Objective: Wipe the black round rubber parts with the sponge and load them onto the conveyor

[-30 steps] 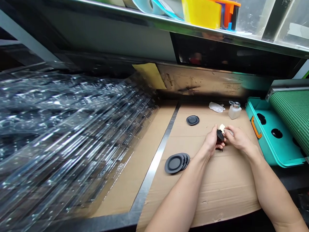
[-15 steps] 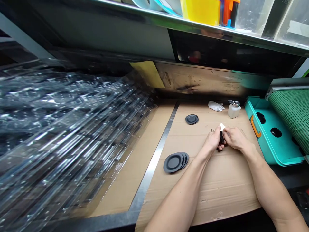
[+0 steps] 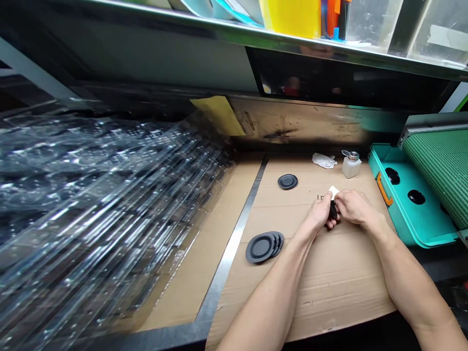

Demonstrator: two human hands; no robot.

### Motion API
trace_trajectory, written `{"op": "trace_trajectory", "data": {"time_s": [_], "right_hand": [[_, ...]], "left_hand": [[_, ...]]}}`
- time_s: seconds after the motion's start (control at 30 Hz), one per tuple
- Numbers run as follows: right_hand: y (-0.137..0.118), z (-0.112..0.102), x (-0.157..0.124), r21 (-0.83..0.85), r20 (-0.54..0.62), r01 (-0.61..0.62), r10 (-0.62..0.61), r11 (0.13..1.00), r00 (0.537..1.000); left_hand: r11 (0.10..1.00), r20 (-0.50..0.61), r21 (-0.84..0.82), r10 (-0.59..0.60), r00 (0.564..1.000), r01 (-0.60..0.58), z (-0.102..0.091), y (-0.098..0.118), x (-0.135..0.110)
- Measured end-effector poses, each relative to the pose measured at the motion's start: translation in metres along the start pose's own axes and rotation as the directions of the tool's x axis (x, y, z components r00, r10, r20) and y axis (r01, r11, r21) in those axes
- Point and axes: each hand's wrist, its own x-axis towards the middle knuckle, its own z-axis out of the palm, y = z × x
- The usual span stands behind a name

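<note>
My left hand (image 3: 321,212) is closed around a small black part (image 3: 333,209), mostly hidden by the fingers. Close against it, my right hand (image 3: 350,204) is closed, its fingertips pinching at a white piece (image 3: 333,191), perhaps paper or cloth, that sticks up between the hands. Left of my forearm lies a fanned stack of dark grey round discs (image 3: 261,247) with raised rims. Farther back, a smaller overlapping group of the same discs (image 3: 287,181) rests on the cardboard (image 3: 343,273).
Clear plastic trays (image 3: 109,209) are piled at left. A white pump bottle (image 3: 351,165) and crumpled white wipe (image 3: 323,161) stand at the back. On the right, a teal bin (image 3: 433,229) holding black round parts sits by a green conveyor belt (image 3: 438,156). A metal shelf (image 3: 234,31) overhangs.
The whole view has shifted slightly. Both hands stay together on the black part, with only small finger movement; the discs and other things lie as before.
</note>
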Motion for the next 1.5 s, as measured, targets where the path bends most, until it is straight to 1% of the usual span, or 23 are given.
{"op": "trace_trajectory", "data": {"time_s": [0.07,0.13,0.27,0.33,0.43,0.53,0.73,0.93,1.0,1.03,1.1,1.17,1.2,1.23,1.33,1.37,1.4,1.5], "right_hand": [[0.0,-0.002,-0.001,-0.004,0.026,-0.007,0.007,1.0,1.0],[0.0,-0.001,-0.002,-0.009,0.024,-0.007,0.007,1.0,1.0],[-0.001,0.001,0.0,-0.021,-0.046,0.005,-0.006,1.0,0.999],[-0.001,0.001,0.0,-0.016,-0.053,0.004,-0.005,1.0,0.999],[0.0,0.0,-0.001,0.002,0.003,-0.018,0.018,1.0,1.0],[0.001,-0.003,-0.002,0.011,0.053,-0.032,0.031,0.999,0.998],[0.001,-0.004,-0.003,0.046,-0.022,0.002,-0.001,0.999,1.0],[0.005,-0.002,-0.004,0.083,0.05,-0.029,0.025,0.996,0.998],[0.007,-0.001,-0.005,0.101,0.039,-0.026,0.022,0.995,0.999],[0.008,-0.002,-0.005,0.111,0.013,-0.034,0.033,0.993,0.999],[0.01,-0.003,-0.006,0.119,-0.069,-0.086,0.094,0.989,0.993],[0.014,-0.004,-0.007,0.099,-0.137,-0.164,0.177,0.981,0.975],[0.017,-0.005,-0.007,0.08,-0.144,-0.209,0.218,0.975,0.965],[0.02,-0.005,-0.008,0.057,-0.126,-0.253,0.258,0.966,0.958],[0.028,-0.003,-0.008,-0.018,-0.034,-0.359,0.359,0.933,0.933],[0.03,-0.001,-0.007,-0.032,-0.034,-0.359,0.358,0.933,0.933],[0.031,0.001,-0.007,-0.029,-0.057,-0.332,0.33,0.943,0.942],[0.028,0.006,-0.006,0.05,-0.165,-0.153,0.159,0.987,0.973]], "left_hand": [[1.0,-0.009,0.003,0.005,1.0,-0.005,0.001,-0.001,-0.001],[1.0,-0.017,0.009,0.019,1.0,-0.018,0.002,-0.001,-0.001],[0.999,-0.034,0.022,0.034,0.999,-0.033,0.003,-0.002,0.0],[0.999,-0.029,0.012,0.031,0.999,-0.03,0.003,-0.003,0.0],[1.0,-0.022,-0.009,0.027,0.999,-0.028,0.004,-0.003,-0.001],[0.999,-0.021,0.009,0.04,0.999,-0.04,0.005,-0.002,-0.004],[0.995,-0.014,0.071,0.066,0.998,-0.065,0.006,-0.001,-0.005],[0.992,-0.002,0.114,0.052,0.999,-0.051,0.007,-0.002,-0.007],[0.999,-0.011,0.046,0.029,1.0,-0.029,0.005,0.001,-0.006],[1.0,-0.019,-0.023,0.008,1.0,-0.008,0.004,0.003,-0.006],[0.977,-0.012,-0.203,-0.068,0.998,0.065,0.0,0.008,-0.003],[0.922,0.025,-0.358,-0.147,0.989,0.146,-0.005,0.014,-0.001],[0.896,0.046,-0.408,-0.172,0.984,0.175,-0.008,0.017,0.0],[0.875,0.061,-0.443,-0.187,0.981,0.194,-0.01,0.019,0.001],[0.847,0.069,-0.49,-0.197,0.978,0.205,-0.014,0.02,0.002],[0.844,0.069,-0.496,-0.194,0.979,0.202,-0.014,0.02,0.002],[0.843,0.067,-0.5,-0.19,0.979,0.198,-0.014,0.02,0.002],[0.839,0.065,-0.51,-0.185,0.981,0.192,-0.014,0.019,0.002]]}}
